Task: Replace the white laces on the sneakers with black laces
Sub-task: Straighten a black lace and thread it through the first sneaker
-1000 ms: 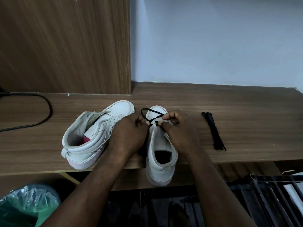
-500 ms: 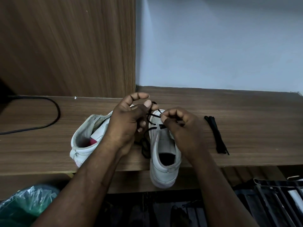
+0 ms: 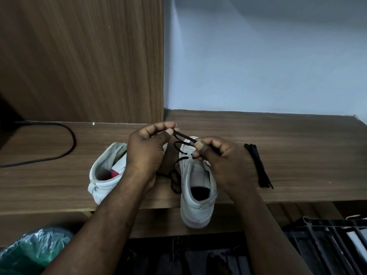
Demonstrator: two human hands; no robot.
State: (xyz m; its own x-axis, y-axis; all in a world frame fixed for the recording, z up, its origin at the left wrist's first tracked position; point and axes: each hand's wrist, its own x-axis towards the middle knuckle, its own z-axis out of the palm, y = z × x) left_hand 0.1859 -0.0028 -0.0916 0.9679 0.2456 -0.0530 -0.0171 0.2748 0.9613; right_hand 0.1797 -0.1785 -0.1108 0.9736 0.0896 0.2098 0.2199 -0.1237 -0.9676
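Two white high-top sneakers sit on the wooden shelf. The left sneaker lies tilted with no lace showing. The right sneaker points away from me, its heel over the shelf's front edge. A black lace runs through its front eyelets, and its slack loops lie between the shoes. My left hand pinches one stretch of this lace, raised above the toe. My right hand pinches the lace close to the eyelets. A second black lace, bundled, lies to the right.
A black cable curves over the shelf's left part. A wooden panel rises behind, beside a pale wall. Below the shelf sit a green plastic bag at left and a dark rack at right.
Both hands have risen from the toe of the right sneaker. My left hand has drawn the black lace up and back, pulling a length taut between the two hands.
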